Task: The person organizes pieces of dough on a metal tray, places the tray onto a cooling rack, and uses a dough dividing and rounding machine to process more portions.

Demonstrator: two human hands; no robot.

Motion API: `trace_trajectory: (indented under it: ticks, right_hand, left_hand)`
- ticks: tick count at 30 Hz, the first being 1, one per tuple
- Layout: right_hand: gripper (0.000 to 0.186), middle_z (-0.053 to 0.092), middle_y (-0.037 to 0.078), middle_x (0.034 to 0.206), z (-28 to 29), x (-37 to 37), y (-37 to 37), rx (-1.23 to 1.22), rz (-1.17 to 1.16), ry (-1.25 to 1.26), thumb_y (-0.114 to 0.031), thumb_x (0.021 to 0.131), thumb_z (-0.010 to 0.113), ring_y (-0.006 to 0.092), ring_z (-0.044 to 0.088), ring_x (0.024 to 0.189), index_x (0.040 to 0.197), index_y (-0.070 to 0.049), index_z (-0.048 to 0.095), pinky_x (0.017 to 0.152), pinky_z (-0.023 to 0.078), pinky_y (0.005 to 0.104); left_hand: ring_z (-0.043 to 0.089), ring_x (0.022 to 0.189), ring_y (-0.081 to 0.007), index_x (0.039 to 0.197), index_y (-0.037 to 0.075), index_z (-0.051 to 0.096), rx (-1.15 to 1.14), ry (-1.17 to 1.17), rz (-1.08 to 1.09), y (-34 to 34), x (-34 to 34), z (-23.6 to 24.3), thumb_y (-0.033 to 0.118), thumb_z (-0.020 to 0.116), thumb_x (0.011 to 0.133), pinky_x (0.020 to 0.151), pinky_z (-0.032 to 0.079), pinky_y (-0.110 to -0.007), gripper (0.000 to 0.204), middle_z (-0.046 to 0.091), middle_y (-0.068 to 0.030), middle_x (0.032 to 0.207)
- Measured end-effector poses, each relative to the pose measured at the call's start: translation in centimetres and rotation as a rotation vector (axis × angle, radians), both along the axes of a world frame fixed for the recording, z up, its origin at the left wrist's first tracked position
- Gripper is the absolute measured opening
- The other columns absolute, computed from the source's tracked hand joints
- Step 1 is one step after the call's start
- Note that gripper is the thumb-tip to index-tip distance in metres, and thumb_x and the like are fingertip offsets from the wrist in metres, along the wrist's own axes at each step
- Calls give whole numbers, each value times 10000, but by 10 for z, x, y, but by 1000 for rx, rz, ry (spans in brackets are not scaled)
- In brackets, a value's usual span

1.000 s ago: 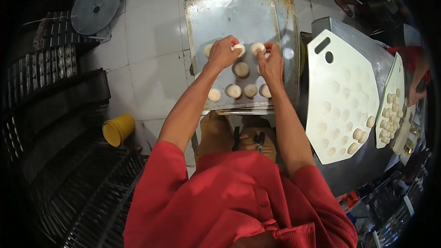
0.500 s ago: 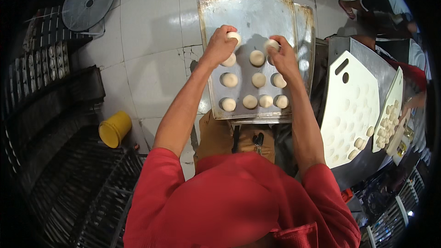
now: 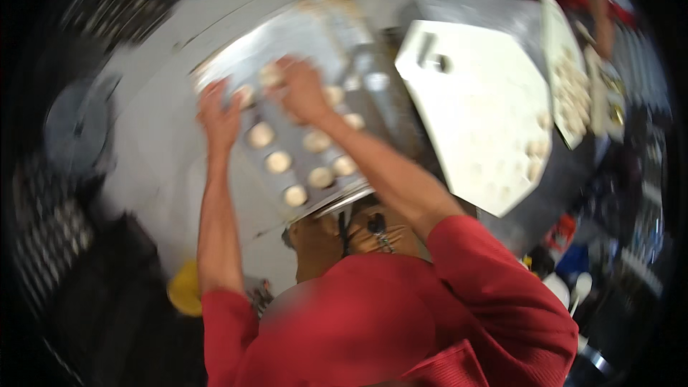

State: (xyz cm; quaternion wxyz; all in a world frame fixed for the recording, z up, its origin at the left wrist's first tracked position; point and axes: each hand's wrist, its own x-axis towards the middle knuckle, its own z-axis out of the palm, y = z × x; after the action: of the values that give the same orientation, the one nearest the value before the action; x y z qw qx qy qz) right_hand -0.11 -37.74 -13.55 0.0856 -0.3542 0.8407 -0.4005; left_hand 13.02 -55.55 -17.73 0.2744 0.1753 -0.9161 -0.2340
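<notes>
A metal baking tray [image 3: 247, 50] lies before me, with round pale dough balls [image 3: 278, 163] set out in rows on its nearer part. At its left edge is my left hand [image 3: 219, 116], open, thumb and fingers apart, beside a dough ball [image 3: 245, 96]. My right hand [image 3: 304, 91] reaches over the middle of the tray, its fingertips closed at another dough ball [image 3: 270, 75]. Motion blurs both hands, and the right forearm hides part of the tray.
A second tray [image 3: 344, 13] lies under the first. To the right, a cream board [image 3: 473, 93] carries several dough pieces at its far side; a narrower board [image 3: 571, 93] holds more. A yellow bucket [image 3: 185, 288] and a round grey fan [image 3: 77, 129] stand left. Another person's arm [image 3: 600, 11] shows upper right.
The view has swung to the right, bringing the boards nearer the middle. My left hand has let go of its dough ball; my right hand has moved inward across the tray.
</notes>
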Motion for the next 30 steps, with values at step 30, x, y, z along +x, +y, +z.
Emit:
trace_trajectory:
  ticks: [30]
  right_hand:
    - [272,619,26,872,147,-112,635,-876,-830,-704,-230,937,704,98,606,777,1118,-47,616,606,495,254]
  left_hand:
    - [623,1009,-289,1147,-12,636,716,-427,-980,611,-218,178,262,616,929,902,492,-383,350,630,-189,1101]
